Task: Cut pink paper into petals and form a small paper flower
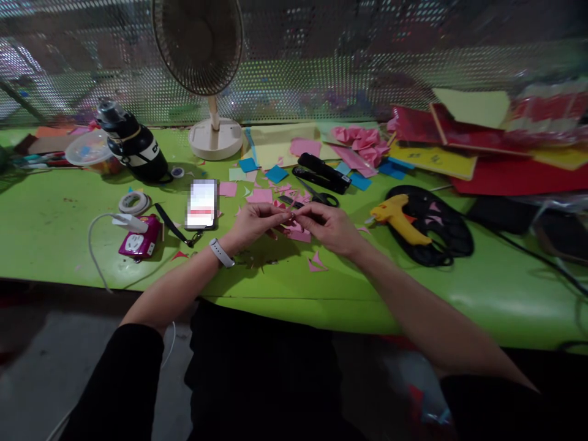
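Observation:
My left hand (pixel 255 223), with a pale band (pixel 222 253) on its wrist, is closed in a pinch over the middle of the green table. Its fingertips meet those of my right hand (pixel 328 226), also pinching. Between them is a small piece of pink paper (pixel 293 215), mostly covered by the fingers. Pink paper scraps (pixel 316 263) lie below and around the hands. Just beyond the fingers are black-handled scissors (pixel 324 197), partly among the scraps, and a black stapler (pixel 321 173).
Left of my hands lie a phone (pixel 202 205), a tape roll (pixel 134 202) and a purple power adapter (pixel 140 237) with a white cable. A black bottle (pixel 136 147) and a fan (pixel 215 138) stand behind. At right, a yellow glue gun (pixel 404 220) rests on a black pad (pixel 452 229).

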Motion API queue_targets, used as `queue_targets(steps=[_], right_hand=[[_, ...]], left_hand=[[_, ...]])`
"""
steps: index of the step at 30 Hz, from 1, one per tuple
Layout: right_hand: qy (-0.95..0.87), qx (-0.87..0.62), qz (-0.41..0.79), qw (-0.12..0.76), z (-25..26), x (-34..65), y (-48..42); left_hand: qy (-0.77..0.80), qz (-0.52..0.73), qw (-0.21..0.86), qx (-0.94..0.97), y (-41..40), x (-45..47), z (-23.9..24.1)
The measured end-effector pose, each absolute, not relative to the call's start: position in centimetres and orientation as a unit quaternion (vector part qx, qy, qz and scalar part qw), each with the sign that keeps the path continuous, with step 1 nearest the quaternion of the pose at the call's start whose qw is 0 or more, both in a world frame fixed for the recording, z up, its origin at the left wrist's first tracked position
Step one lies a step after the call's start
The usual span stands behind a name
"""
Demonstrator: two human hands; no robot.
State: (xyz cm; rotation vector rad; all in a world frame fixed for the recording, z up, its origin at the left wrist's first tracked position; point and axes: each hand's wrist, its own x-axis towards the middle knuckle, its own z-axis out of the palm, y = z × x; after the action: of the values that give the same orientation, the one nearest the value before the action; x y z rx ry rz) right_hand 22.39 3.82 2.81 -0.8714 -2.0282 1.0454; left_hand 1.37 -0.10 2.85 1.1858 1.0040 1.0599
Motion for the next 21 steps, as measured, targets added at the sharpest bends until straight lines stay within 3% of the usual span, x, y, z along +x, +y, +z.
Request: queue_targets(steps=[13,21], right_hand=[[-0.739,-0.316,0.504,0.316,2.8,22.5,4.3],[-0.679,-0.299,0.623,0.247,3.4,22.8,3.9]], left_hand=[[0.387,0.516,0.530,0.550,-0.2,2.2,2.3],[0.369,0.519,0.571,0.518,-0.4,2.4,2.1]])
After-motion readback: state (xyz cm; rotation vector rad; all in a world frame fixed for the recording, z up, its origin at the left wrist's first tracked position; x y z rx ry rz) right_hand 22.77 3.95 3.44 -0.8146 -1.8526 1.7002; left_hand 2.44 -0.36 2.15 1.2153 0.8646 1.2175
